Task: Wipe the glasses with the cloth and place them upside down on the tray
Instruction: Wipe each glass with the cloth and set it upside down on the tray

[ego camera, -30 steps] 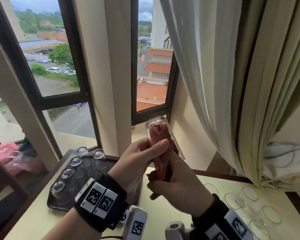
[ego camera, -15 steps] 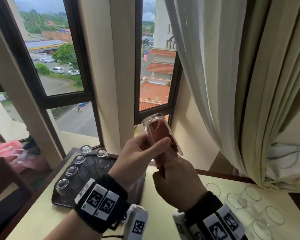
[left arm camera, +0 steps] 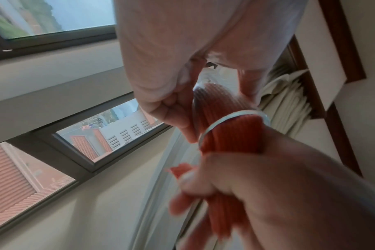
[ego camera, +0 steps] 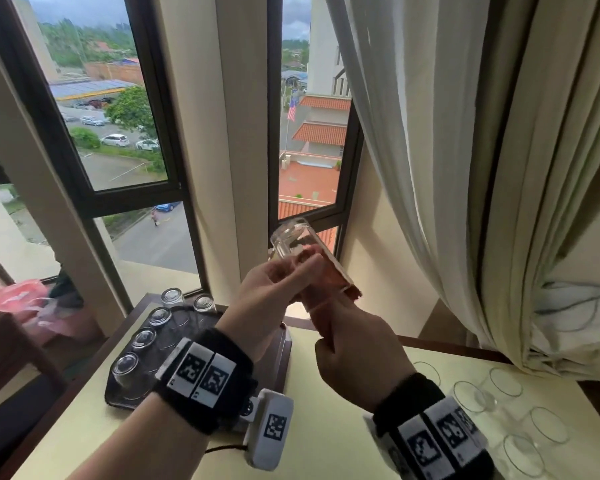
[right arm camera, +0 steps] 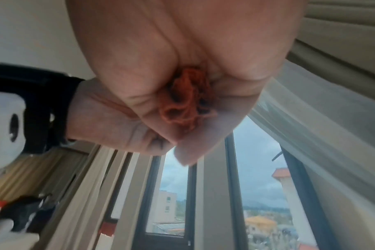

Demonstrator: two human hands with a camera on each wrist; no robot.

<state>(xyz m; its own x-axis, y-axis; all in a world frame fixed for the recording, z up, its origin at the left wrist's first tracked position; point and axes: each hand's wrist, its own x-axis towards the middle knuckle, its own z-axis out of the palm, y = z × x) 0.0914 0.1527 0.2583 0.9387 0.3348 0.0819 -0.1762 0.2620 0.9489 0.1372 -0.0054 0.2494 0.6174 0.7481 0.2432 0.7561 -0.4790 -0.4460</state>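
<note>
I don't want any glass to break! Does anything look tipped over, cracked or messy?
Nothing stands out. The left hand holds a glass with the red cloth stuffed inside, gripped by the right hand. The glasses on the tray stand upside down in a row; none looks cracked.

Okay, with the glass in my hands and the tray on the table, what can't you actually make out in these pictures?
- Right hand fingers: head view shows only its back; right wrist view is blurred.
- Cloth tip inside the glass: head view, the left hand covers it.
- Tray near edge: head view, the left wristband hides it.
- Upright glasses at right: head view, the frame edge cuts them off, so no count.
</note>
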